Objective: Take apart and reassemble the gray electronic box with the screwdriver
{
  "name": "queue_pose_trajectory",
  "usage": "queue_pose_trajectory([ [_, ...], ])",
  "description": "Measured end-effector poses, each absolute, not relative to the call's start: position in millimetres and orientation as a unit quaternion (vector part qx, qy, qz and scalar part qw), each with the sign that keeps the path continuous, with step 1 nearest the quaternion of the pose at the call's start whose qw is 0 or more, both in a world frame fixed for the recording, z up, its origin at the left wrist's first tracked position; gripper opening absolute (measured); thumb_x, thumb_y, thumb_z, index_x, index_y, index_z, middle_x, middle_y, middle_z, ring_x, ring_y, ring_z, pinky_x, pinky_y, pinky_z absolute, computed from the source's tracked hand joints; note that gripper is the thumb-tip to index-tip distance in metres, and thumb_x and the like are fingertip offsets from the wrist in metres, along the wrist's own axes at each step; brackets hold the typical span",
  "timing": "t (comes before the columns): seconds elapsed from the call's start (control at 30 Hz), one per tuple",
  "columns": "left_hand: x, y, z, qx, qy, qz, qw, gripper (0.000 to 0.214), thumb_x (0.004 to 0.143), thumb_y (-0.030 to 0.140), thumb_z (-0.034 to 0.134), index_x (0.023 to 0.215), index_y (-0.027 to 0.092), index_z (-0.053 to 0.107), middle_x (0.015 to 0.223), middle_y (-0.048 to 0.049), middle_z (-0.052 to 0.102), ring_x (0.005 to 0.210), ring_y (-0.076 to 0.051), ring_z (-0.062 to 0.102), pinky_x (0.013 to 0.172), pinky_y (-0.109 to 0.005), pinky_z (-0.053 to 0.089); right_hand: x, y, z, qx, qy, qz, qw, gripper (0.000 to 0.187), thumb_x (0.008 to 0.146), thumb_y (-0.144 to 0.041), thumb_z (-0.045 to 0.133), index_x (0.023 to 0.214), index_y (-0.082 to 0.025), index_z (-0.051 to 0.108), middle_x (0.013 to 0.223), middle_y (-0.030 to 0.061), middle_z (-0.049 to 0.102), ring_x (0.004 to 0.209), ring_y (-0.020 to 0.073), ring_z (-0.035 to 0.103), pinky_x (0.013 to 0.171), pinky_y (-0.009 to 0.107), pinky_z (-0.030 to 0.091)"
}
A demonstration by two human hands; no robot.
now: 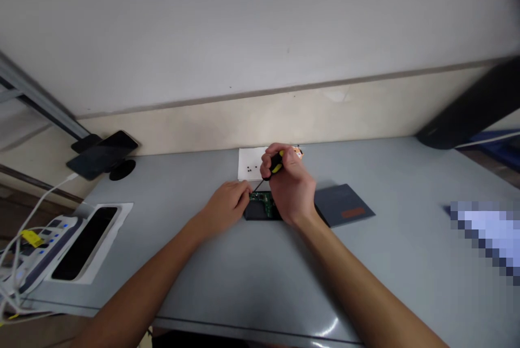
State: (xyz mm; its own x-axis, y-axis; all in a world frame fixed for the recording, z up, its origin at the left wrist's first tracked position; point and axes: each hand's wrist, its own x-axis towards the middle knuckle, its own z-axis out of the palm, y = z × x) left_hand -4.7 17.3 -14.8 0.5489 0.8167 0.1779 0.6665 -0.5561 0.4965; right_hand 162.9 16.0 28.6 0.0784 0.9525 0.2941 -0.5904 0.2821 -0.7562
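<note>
My right hand (294, 191) is wrapped around the black and yellow handle of a screwdriver (277, 163). The thin shaft slants down to the left, and its tip reaches the upper left part of an opened electronic device with a green circuit board (268, 204). At the device's upper left corner, my left hand (227, 202) has its fingers bent and pressed together on the edge. Behind the device lies a white sheet (246, 158) with several tiny dark pieces, possibly screws. A flat dark grey cover (345, 205) with a brown patch rests right of my wrist.
On the left are a black-screened phone (85, 242) on white paper, a power strip (44, 245) with white cables, and another phone (103, 152) on a stand. A dark cylinder (467, 104) stands back right, and a pixelated object (491, 234) lies at the right. The wall borders the grey table (244, 277).
</note>
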Motion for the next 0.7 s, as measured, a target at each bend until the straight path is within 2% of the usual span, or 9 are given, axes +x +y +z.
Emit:
queue_pose_trajectory([
  [0.7, -4.5, 17.3, -14.6, 0.857, 0.431, 0.206, 0.193, 0.021, 0.104, 0.02, 0.038, 0.098, 0.022, 0.058, 0.091, -0.0029, 0.067, 0.087, -0.02, 0.062, 0.082, -0.035, 0.047, 161.3, 15.0, 27.7, -0.222, -0.423, 0.542, 0.691, 0.027, 0.101, -0.044, 0.051, 0.092, -0.023, 0.065, 0.077, 0.0014, 0.046, 0.068, 0.0154, 0.044, 0.061, 0.03, 0.041],
])
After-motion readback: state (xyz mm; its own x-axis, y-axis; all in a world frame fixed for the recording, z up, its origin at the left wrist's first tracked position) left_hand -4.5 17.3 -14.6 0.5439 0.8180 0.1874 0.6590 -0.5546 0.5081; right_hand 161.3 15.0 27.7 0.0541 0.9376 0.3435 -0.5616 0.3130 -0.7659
